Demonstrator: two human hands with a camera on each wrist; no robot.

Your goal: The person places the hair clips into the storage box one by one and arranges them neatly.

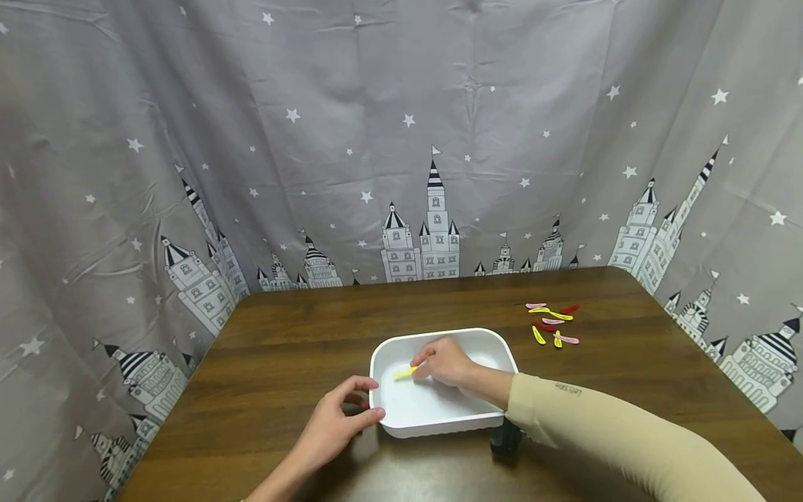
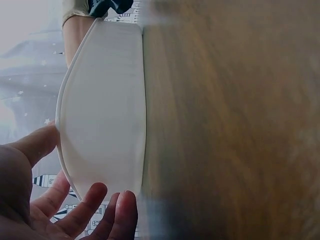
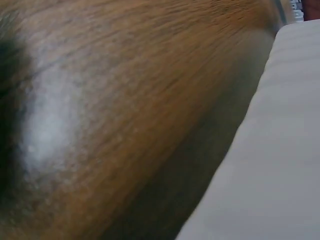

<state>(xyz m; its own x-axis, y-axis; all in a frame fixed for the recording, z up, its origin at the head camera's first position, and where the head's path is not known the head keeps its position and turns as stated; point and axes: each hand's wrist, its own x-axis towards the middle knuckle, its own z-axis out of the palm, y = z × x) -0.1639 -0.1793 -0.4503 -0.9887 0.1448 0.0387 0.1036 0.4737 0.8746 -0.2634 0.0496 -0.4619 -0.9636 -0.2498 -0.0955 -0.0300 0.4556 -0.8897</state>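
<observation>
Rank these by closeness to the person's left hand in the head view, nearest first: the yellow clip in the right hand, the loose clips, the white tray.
From the left hand:
1. White tray: touched at its left end.
2. Yellow clip: over the tray's inside, pinched by the right hand.
3. Loose clips: on the table, beyond the tray's right side.
</observation>
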